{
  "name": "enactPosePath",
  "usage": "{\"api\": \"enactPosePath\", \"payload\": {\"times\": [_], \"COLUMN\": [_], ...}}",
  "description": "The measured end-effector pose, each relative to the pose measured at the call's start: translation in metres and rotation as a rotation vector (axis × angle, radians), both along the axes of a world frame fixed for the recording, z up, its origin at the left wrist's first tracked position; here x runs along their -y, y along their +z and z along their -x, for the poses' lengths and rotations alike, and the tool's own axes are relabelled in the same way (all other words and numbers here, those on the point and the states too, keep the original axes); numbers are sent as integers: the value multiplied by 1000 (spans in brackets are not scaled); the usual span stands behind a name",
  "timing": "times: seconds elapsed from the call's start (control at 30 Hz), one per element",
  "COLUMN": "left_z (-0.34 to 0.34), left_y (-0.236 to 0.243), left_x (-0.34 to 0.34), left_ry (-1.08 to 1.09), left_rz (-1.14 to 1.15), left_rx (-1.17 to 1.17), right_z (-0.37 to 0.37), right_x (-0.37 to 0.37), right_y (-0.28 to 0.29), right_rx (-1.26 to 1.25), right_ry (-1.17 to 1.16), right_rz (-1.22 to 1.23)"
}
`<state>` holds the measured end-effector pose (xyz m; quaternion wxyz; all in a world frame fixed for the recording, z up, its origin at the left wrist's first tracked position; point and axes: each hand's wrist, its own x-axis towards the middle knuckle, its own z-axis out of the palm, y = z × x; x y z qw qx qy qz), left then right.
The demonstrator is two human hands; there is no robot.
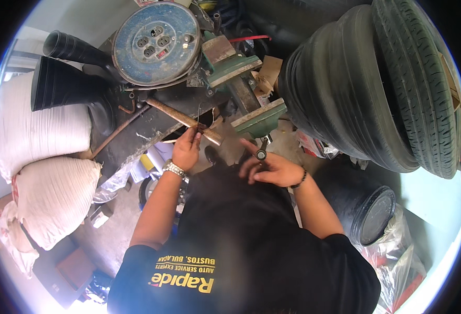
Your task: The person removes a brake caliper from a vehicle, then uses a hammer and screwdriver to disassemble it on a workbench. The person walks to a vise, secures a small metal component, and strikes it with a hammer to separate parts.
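Observation:
My left hand (186,150), with a metal-band watch on its wrist, has its fingertips pinched together at a wooden handle (175,114). A small dark piece and a thin wire show at those fingertips; what exactly they hold is too small to make out. The handle slants over the bench edge. My right hand (275,170) has its fingers apart, some of them blurred, beside the screw end (261,155) of a green bench vise (259,118). Nothing shows in that hand. The vise jaws stand apart, with a bare steel slide between them.
A blue cord reel (156,42) with sockets and black rubber boots (71,86) sit at the back left. Stuffed white sacks (58,193) are at the left. Several tyres (345,89) stand on the right, above a black drum (369,214). A thin rod (118,131) lies along the bench.

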<state>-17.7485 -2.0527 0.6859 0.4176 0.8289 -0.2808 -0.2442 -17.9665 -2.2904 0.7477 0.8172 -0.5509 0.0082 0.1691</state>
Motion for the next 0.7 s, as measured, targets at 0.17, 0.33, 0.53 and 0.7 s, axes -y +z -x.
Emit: {"api": "enactPosePath", "payload": {"times": [0.17,0.33,0.53,0.7], "left_z": [1,25,64,69], "left_y": [21,63,97,91], "left_x": [-1,1,2,-5], "left_ry": [41,310,178,249], "left_rz": [119,212,238,265], "left_rx": [-77,-506,-421,-394], "right_z": [14,17,18,-10], "right_x": [13,7,68,28], "right_y": [-4,8,-40,-139], "right_rx": [86,345,-108,-251], "right_ry": [-140,-262,-697,-16], "right_rz": [192,1265,1361,1193]}}
